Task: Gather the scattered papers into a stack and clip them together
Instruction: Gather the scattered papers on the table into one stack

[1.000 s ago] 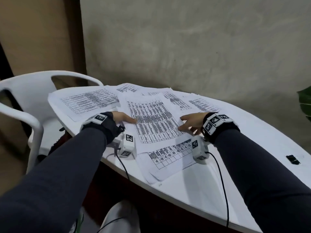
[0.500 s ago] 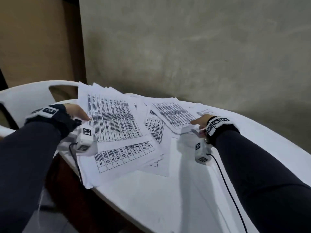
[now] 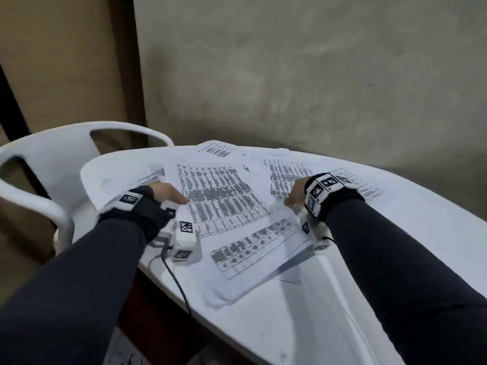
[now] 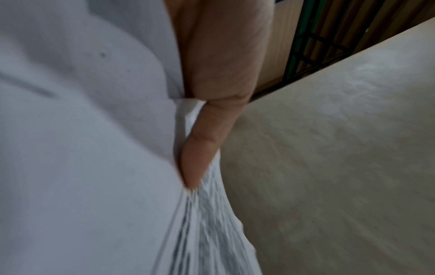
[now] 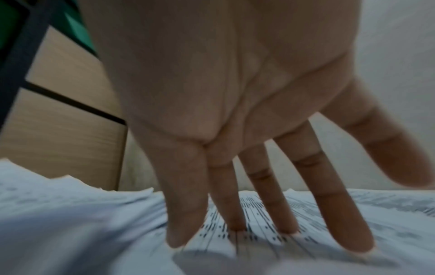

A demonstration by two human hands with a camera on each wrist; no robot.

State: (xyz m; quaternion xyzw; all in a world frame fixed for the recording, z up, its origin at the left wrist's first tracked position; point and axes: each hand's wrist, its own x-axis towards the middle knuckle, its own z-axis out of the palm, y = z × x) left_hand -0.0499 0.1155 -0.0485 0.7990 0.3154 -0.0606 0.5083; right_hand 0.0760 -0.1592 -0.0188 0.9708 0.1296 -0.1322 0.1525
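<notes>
Your papers (image 3: 224, 204) lie fanned across the far left part of the table (image 3: 329, 306), overlapping, one sheet poking past the near edge. They're light, floppy and slick on each other (likely to skid rather than lift), so I'd press at the outer edges and sweep inward. Your left hand (image 3: 168, 192) lies flat on the left sheets, fingers straight. Your right hand (image 5: 247, 130) presses spread fingertips (image 5: 179, 240) on the right sheets. No clip is visible.

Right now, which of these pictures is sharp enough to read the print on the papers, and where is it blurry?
Head view: dim, papers smeared, table rows visible but unreadable. Left wrist view: heavy blur over the sheet edges beside the left hand. Right wrist view: right hand soft, print streaked under its fingertips.
</notes>
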